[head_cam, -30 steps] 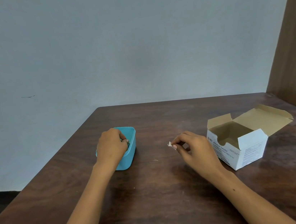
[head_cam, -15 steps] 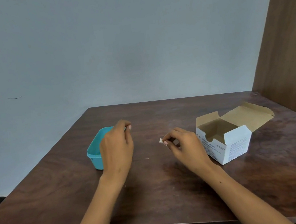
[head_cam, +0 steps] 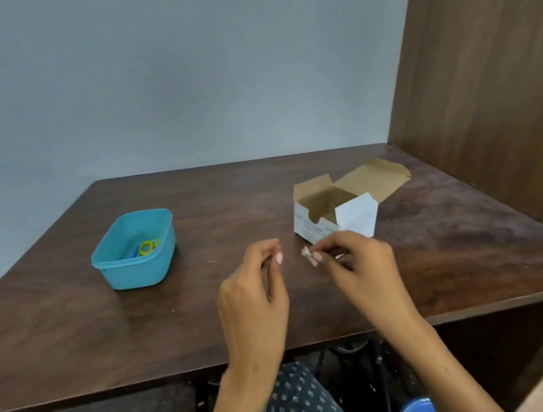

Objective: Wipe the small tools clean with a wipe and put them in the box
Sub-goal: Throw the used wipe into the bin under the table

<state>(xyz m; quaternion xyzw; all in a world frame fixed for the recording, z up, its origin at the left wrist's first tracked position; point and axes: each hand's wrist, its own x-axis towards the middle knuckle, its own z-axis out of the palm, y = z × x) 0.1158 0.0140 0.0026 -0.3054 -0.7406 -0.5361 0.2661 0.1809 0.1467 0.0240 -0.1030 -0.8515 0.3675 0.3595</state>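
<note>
1. At your far left, the blue tub [head_cam: 135,255] sits on the dark wooden surface [head_cam: 72,329]. Inside it lie small tools: a yellow ring-shaped piece [head_cam: 146,247] and a blue piece [head_cam: 133,252] touching it.
2. Your left hand [head_cam: 254,306] hovers above the surface near its front edge, well to the right of the tub. Its fingers are curled with thumb and fingertips drawn together; whether they pinch anything is too small to tell.
3. Just right of it, apart from the left fingertips, is the small white wipe [head_cam: 308,255], crumpled.
4. Your right hand [head_cam: 363,269] pinches that wipe between thumb and forefinger, the other fingers curled behind.
5. Beyond your right hand stands the white cardboard box [head_cam: 337,218], flaps open, resting on the surface near the brown wall panel [head_cam: 492,107].
</note>
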